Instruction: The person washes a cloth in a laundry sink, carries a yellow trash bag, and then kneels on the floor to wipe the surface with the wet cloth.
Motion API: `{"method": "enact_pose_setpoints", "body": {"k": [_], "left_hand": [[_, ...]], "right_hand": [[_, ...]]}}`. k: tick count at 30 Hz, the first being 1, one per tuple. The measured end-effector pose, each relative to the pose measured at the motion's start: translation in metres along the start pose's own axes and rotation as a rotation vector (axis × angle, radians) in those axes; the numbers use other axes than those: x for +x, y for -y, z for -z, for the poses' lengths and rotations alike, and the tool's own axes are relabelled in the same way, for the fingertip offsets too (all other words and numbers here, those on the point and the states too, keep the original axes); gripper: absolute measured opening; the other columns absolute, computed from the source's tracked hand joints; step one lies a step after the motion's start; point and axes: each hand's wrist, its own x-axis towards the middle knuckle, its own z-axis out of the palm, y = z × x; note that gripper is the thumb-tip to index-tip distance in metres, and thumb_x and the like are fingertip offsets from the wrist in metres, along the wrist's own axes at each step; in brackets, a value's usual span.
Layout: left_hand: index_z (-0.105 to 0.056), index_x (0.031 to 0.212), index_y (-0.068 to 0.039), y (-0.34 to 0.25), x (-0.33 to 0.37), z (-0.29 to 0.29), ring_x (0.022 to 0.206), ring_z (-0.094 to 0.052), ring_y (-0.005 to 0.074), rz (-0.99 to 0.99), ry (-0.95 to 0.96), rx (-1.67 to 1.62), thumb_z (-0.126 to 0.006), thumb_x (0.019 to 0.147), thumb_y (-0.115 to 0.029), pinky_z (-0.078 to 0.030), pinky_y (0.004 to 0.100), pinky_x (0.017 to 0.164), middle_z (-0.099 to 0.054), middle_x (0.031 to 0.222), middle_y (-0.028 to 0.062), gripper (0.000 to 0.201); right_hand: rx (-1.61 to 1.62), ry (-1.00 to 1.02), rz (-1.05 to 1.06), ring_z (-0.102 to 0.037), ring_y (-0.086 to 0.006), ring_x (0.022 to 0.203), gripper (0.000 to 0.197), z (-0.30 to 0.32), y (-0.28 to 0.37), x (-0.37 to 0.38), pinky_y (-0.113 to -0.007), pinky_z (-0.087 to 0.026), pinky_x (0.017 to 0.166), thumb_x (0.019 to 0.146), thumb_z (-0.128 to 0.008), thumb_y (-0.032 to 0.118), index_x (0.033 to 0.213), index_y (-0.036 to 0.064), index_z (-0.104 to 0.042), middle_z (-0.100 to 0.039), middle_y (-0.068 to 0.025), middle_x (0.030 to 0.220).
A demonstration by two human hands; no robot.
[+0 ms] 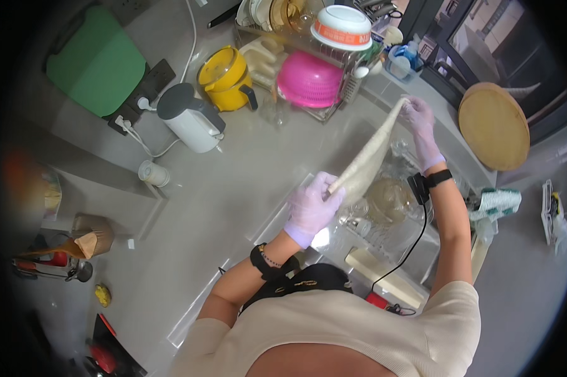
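A pale cream cloth (371, 154), twisted into a long strip, is stretched between both hands above the sink (415, 251). My left hand (313, 204), in a light purple glove, grips its lower end. My right hand (419, 125), gloved the same way, pinches the upper end near the dish rack. Below the cloth lie glass items and a round lid in the sink. A black band sits on each wrist, and a small black device with a cable hangs at the right wrist.
A dish rack (321, 63) holds a pink bowl, a white bowl and plates. A yellow pot (227, 78), a white kettle (189, 119), a green cutting board (98, 60) and a round wooden board (494, 125) stand around the counter.
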Motion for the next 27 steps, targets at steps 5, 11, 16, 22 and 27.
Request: {"method": "enact_pose_setpoints", "body": {"k": [5,11,16,22,27], "left_hand": [[-0.057,0.11,-0.001,0.08,0.078,-0.009,0.064,-0.067,0.0187,0.522,0.037,-0.311,-0.067,0.084,-0.022,-0.052,0.0279,0.064,-0.068,0.084,0.0133,0.035],[-0.042,0.133,-0.004,0.12,0.085,-0.021,0.126,-0.039,0.0343,0.272,-0.041,0.535,-0.066,0.079,-0.028,-0.033,0.045,0.103,-0.041,0.137,0.0208,0.063],[-0.025,0.144,-0.002,0.155,0.109,-0.08,0.14,-0.014,0.0395,0.02,-0.03,0.788,-0.057,0.083,-0.042,-0.01,0.0473,0.114,-0.02,0.15,0.0229,0.08],[-0.004,0.145,0.008,0.17,0.117,-0.108,0.141,0.001,0.0427,0.137,0.212,0.823,-0.059,0.073,-0.064,0.001,0.0515,0.113,-0.004,0.151,0.0293,0.115],[-0.003,0.145,0.009,0.176,0.141,-0.094,0.141,0.0,0.0441,0.024,0.234,0.808,-0.059,0.068,-0.071,0.002,0.0526,0.113,-0.002,0.152,0.0286,0.124]], "right_hand": [[-0.307,-0.023,0.012,-0.06,-0.0168,0.09,0.057,-0.052,-0.052,0.077,-0.028,-0.049,0.077,0.088,-0.06,0.012,0.138,-0.0025,-0.037,-0.06,-0.0133,0.111],[-0.668,0.216,-0.26,-0.056,-0.0274,0.107,0.056,-0.108,-0.136,0.077,-0.031,-0.045,0.09,0.087,-0.059,0.017,0.137,0.0001,-0.039,-0.058,-0.0174,0.12],[-1.122,0.361,0.101,-0.032,-0.0413,0.132,0.071,-0.16,-0.141,0.065,-0.046,-0.028,0.108,0.079,-0.062,0.038,0.139,0.0078,-0.037,-0.036,-0.0186,0.143],[-1.141,0.218,-0.306,-0.001,-0.043,0.142,0.094,-0.162,-0.148,0.027,-0.054,-0.002,0.113,0.081,-0.039,0.075,0.151,0.0194,-0.008,-0.005,-0.0137,0.156],[-1.063,0.084,-0.389,0.001,-0.0441,0.141,0.097,-0.157,-0.141,0.04,-0.058,-0.001,0.111,0.079,-0.04,0.076,0.151,0.0195,-0.008,-0.004,-0.017,0.156]]}}
